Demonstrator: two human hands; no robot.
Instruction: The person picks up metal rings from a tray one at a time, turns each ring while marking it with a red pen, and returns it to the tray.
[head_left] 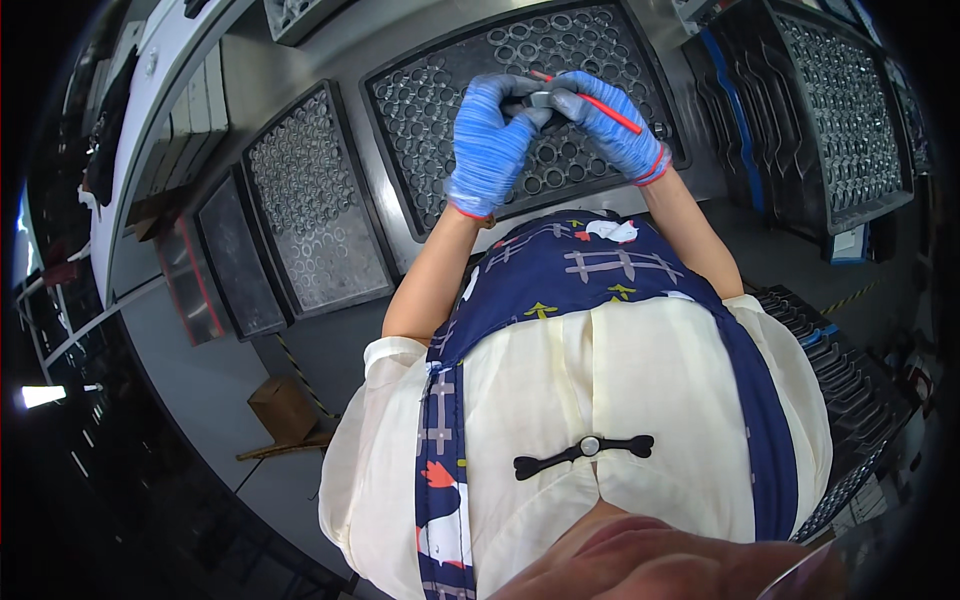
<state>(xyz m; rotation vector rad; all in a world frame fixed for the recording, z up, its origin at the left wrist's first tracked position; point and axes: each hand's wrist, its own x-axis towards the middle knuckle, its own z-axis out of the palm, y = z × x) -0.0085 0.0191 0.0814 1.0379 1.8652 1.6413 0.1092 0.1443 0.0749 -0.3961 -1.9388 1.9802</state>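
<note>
My left hand (492, 145), in a blue knitted glove with grey-coated fingers, is closed on a small shiny metal part (541, 99), most of it hidden by the fingers. Beside it my right hand (617, 128), gloved alike, is closed around a thin red pen-like stick (612, 115) that slants across the glove. Its fingertips meet the metal part too. Both hands are over a large black tray (440, 66) filled with many metal rings (565, 152), lying in rows.
To the left, another tray (340, 275) holds rings, next to a dark flat tray (240, 250). Stacked black trays (740, 110) stand at the right, a ring-filled one (850, 110) outermost. More dark trays (845, 385) are stacked lower right. A cardboard box (283, 408) sits lower left.
</note>
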